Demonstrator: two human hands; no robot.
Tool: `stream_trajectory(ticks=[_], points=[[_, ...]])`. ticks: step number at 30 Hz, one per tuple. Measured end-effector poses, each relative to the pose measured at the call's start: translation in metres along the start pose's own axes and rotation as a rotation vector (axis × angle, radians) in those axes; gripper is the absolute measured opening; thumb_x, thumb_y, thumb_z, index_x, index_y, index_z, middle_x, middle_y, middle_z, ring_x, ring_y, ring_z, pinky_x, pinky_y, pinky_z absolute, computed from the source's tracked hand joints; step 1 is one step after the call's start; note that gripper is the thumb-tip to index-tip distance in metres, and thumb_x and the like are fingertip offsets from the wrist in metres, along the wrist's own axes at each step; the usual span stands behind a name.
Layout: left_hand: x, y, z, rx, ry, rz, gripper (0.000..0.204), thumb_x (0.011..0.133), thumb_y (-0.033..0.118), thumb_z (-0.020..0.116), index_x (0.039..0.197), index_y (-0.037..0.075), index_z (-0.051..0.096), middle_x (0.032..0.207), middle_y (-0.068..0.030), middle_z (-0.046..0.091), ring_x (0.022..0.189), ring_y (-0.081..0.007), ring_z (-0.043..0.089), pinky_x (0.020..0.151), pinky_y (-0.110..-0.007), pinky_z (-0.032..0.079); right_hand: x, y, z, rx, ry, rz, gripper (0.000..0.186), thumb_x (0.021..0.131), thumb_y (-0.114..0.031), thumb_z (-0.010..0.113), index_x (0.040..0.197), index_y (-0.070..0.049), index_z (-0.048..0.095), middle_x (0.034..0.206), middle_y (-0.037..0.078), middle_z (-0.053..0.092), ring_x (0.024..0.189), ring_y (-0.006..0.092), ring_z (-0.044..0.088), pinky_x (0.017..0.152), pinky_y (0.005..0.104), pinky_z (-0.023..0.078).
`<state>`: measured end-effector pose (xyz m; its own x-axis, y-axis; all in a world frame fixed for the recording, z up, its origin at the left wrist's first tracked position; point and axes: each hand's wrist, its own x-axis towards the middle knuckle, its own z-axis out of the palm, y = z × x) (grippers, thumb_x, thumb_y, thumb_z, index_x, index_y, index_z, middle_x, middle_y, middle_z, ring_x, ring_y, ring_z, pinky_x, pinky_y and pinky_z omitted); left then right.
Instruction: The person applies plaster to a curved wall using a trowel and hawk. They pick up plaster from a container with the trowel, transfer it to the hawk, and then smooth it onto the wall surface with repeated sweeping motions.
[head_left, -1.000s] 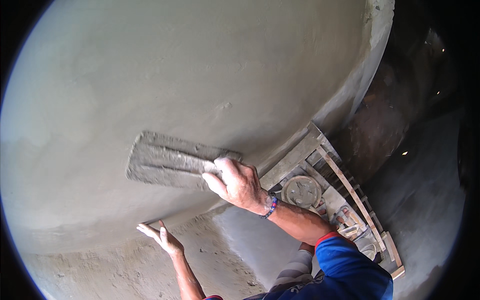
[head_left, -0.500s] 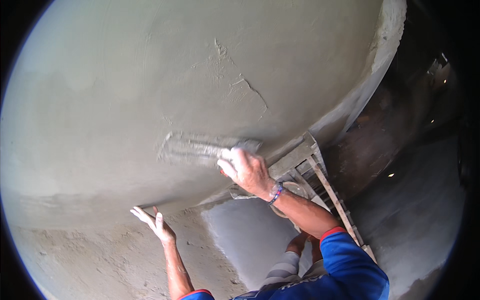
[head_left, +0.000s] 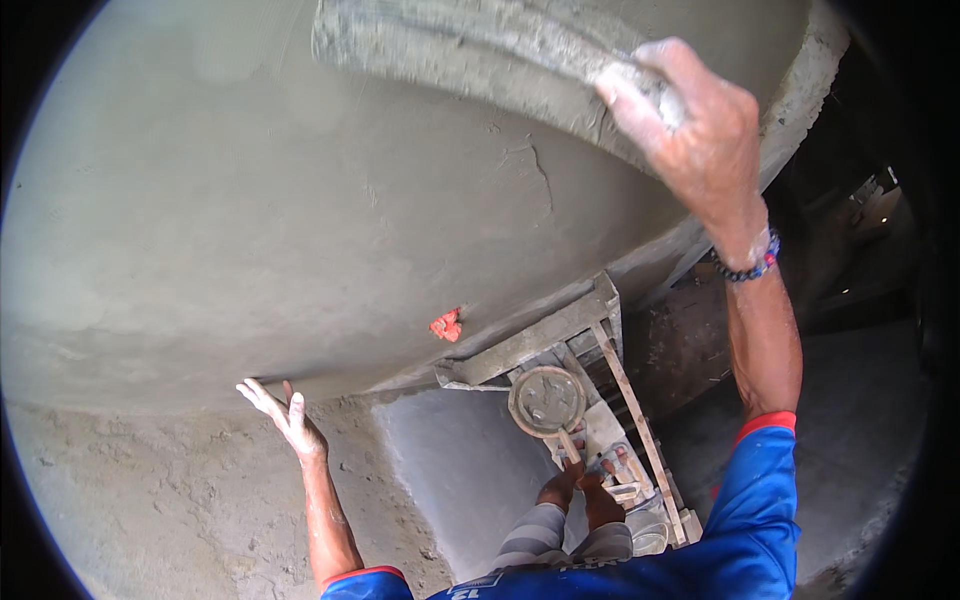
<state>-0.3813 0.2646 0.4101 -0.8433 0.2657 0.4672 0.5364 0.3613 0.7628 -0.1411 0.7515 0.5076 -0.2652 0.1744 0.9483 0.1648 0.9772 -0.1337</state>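
My right hand (head_left: 695,130) grips the handle of a long grey plastering trowel (head_left: 430,60), whose blade and handle are caked with mortar. The trowel is held high over the upper part of the wet plastered wall (head_left: 250,210); I cannot tell whether its blade touches the surface. Thin raised ridges mark the plaster below the blade. At lower left, my left hand (head_left: 290,420) holds nothing, fingers stretched and apart, close to the wall's lower edge. Whether its fingertips touch the plaster is unclear.
Beneath me stands a narrow wooden scaffold with a long side rail (head_left: 640,430). On it are a round long-handled pan of mortar (head_left: 548,402) and my feet. A crumpled red scrap (head_left: 446,324) sits on the wall. Rough unfinished wall (head_left: 200,500) lies at lower left.
My right hand has carried the trowel up and to the right, from the middle of the wall. The red scrap and mortar pan show more fully. My left hand appears slightly higher and further left.
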Motion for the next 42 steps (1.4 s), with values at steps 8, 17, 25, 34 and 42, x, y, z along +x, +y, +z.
stream_trajectory(ticks=[8,17,25,34,42], points=[[-0.003,-0.003,-0.009,0.058,-0.043,0.016,0.101,0.083,0.052,0.067,0.159,0.017,0.011,0.165,-0.004,-0.017,0.152,-0.0238,-0.012,0.118,-0.06,0.016,-0.112,-0.037,0.049,-0.023,-0.184,0.067,0.03,0.08,-0.035,0.079,0.089,-0.014,0.061,0.072,0.003,0.056,0.057,0.0188,0.06,0.049,0.0326,0.05],[0.002,-0.003,-0.003,0.101,-0.035,0.015,0.102,0.084,0.058,0.065,0.159,0.018,0.008,0.165,-0.0059,-0.016,0.152,-0.0264,-0.01,0.117,-0.061,0.018,-0.326,-0.089,0.112,0.34,-0.584,0.284,0.027,0.088,-0.038,0.07,0.091,-0.013,0.059,0.077,0.008,0.063,0.067,0.027,0.067,0.056,0.0415,0.054],[-0.001,0.001,-0.015,0.105,-0.053,-0.03,0.099,0.085,0.056,0.065,0.159,0.017,0.011,0.165,-0.0051,-0.014,0.152,-0.0266,-0.008,0.117,-0.059,0.019,-0.24,-0.055,0.03,0.507,-0.031,0.899,0.029,0.084,-0.021,0.078,0.099,-0.002,0.063,0.073,0.011,0.067,0.063,0.0173,0.066,0.056,0.0332,0.051],[-0.002,0.001,-0.004,0.102,-0.028,0.017,0.099,0.087,0.057,0.063,0.159,0.016,0.008,0.165,-0.0068,-0.012,0.152,-0.0289,-0.001,0.117,-0.059,0.022,-0.152,0.017,0.047,0.247,0.135,0.787,0.025,0.089,-0.028,0.072,0.088,-0.006,0.061,0.066,0.013,0.066,0.058,0.0281,0.068,0.051,0.0392,0.051],[0.013,-0.013,-0.037,0.511,0.14,0.052,0.093,0.092,0.063,0.052,0.159,0.013,0.01,0.164,-0.0178,-0.003,0.151,-0.0353,0.001,0.119,-0.057,0.012,-0.283,-0.102,0.067,0.574,-0.098,0.536,0.023,0.083,-0.028,0.078,0.087,-0.01,0.064,0.078,0.007,0.068,0.068,0.0226,0.068,0.062,0.0353,0.055]])
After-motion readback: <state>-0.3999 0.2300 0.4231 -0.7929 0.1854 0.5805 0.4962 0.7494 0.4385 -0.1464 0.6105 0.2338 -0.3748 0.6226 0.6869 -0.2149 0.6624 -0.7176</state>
